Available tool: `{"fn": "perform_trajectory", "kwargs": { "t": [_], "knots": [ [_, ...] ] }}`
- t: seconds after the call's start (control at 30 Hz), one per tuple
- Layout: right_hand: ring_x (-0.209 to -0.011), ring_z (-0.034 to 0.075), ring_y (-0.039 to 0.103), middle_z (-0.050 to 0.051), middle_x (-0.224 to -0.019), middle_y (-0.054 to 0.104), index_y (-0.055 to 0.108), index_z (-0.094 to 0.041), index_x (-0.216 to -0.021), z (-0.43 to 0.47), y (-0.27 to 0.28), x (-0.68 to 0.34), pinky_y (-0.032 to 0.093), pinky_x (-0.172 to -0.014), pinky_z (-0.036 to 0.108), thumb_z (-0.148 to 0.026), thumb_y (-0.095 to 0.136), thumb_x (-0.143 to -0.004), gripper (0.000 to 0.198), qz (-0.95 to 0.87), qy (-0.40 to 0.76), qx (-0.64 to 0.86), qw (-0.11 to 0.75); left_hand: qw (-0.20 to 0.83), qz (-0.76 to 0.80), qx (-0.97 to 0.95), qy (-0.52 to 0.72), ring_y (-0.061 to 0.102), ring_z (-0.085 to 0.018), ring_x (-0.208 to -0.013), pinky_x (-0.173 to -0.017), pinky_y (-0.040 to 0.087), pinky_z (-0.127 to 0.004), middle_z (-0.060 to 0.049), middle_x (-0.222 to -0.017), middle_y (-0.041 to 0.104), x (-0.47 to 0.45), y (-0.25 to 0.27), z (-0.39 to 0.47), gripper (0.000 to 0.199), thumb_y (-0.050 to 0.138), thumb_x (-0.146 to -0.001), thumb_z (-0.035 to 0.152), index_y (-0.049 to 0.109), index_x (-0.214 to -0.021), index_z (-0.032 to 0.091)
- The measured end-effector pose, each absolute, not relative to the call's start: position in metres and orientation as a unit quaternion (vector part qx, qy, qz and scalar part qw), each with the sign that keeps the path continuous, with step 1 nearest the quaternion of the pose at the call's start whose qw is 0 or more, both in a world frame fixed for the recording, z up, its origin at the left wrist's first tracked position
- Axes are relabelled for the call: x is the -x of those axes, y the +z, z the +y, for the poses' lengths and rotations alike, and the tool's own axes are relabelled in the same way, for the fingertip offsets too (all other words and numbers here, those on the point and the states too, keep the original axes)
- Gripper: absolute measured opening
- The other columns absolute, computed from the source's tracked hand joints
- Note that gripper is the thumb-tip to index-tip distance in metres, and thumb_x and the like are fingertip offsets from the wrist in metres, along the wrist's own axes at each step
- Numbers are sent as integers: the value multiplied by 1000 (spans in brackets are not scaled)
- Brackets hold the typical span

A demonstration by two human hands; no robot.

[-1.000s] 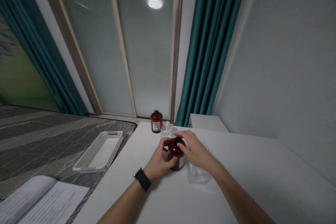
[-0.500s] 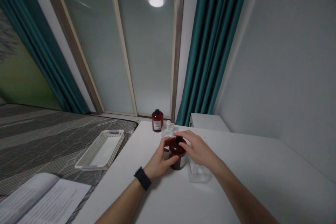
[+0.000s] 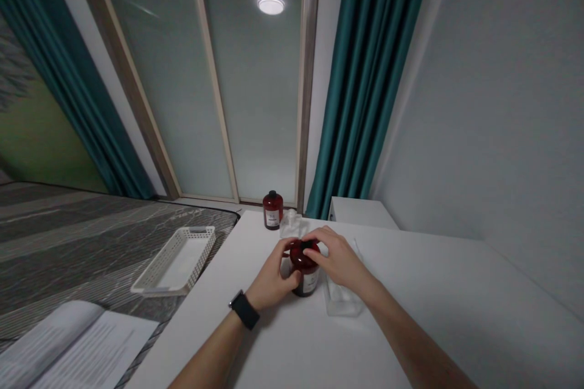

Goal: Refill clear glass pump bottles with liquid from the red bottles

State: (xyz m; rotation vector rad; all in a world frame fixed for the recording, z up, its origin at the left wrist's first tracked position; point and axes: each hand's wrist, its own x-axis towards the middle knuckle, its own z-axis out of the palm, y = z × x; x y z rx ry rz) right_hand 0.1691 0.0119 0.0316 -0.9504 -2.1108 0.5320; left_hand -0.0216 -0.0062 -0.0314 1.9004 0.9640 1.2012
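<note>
Between the person's fingers (image 3: 318,233) a bottle (image 3: 303,266) stands on the table (image 3: 283,346), with a wrapper (image 3: 291,225) and a second bottle (image 3: 272,214) beyond them, a container (image 3: 344,309) just right, and a basket (image 3: 195,268) and a book (image 3: 93,343) well left of them.

Dark red bottles (image 3: 303,261), black caps (image 3: 272,194), white labels (image 3: 272,217); teal curtain (image 3: 365,73); grey striped bedding (image 3: 59,231); white table (image 3: 301,346)

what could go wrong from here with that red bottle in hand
The held bottle might twist or slip if the left grip on its side loosens while the right grip is at its black cap.
The clear tray lies close beside it, so a sideways move might bump it.
The second bottle stands near the far edge of the white table, so a knock could tip it off.
</note>
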Motion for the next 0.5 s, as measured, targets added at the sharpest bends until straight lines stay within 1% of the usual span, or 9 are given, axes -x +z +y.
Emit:
{"fn": "perform_trajectory", "kwargs": {
  "t": [0.07, 0.1, 0.23, 0.37, 0.43, 0.5],
  "knots": [
    [-96, 19, 62, 3, -97, 67, 66, -22, -99, 11, 36, -171, 48, -88, 36, -6, 64, -82, 23, -830, 209, 377, 354, 340, 379, -739, 441, 49, -31, -127, -106, 41, -48, -13, -141, 48, 30, -31, -3, 67, 64, -75, 14, 39, -136, 20],
    [-96, 19, 61, 3, -98, 67, 66, -23, -101, 10, 38, -172, 48, -89, 37, -6, 63, -83, 25, -835, 210, 377, 340, 338, 379, -748, 427, 49, -31, -127, -106, 42, -49, -12, -140, 49, 34, -30, -1, 66, 66, -76, 15, 40, -136, 21],
    [-98, 19, 61, 3, -99, 65, 64, -24, -107, 12, 45, -176, 48, -89, 37, -6, 60, -85, 28, -864, 199, 366, 282, 348, 371, -766, 393, 52, -31, -124, -102, 44, -47, -10, -133, 55, 46, -25, 2, 56, 69, -79, 22, 48, -131, 23],
    [-108, 21, 57, 6, -111, 65, 62, -24, -116, 18, 51, -168, 46, -96, 41, -7, 56, -88, 34, -892, 173, 333, 253, 355, 370, -758, 403, 54, -29, -121, -101, 45, -46, -10, -132, 58, 54, -18, 2, 49, 65, -84, 24, 49, -130, 22],
    [-109, 21, 57, 7, -111, 64, 63, -23, -115, 19, 52, -159, 45, -98, 41, -7, 54, -89, 32, -901, 159, 321, 243, 356, 371, -755, 407, 55, -29, -121, -101, 44, -46, -11, -132, 58, 57, -17, 1, 47, 62, -86, 24, 49, -130, 21],
    [-104, 21, 57, 7, -106, 64, 65, -21, -109, 20, 53, -150, 47, -95, 39, -7, 54, -89, 26, -906, 143, 319, 239, 353, 377, -752, 409, 55, -29, -121, -100, 44, -46, -12, -132, 58, 60, -17, 0, 45, 59, -87, 24, 48, -131, 21]
  ]
}}
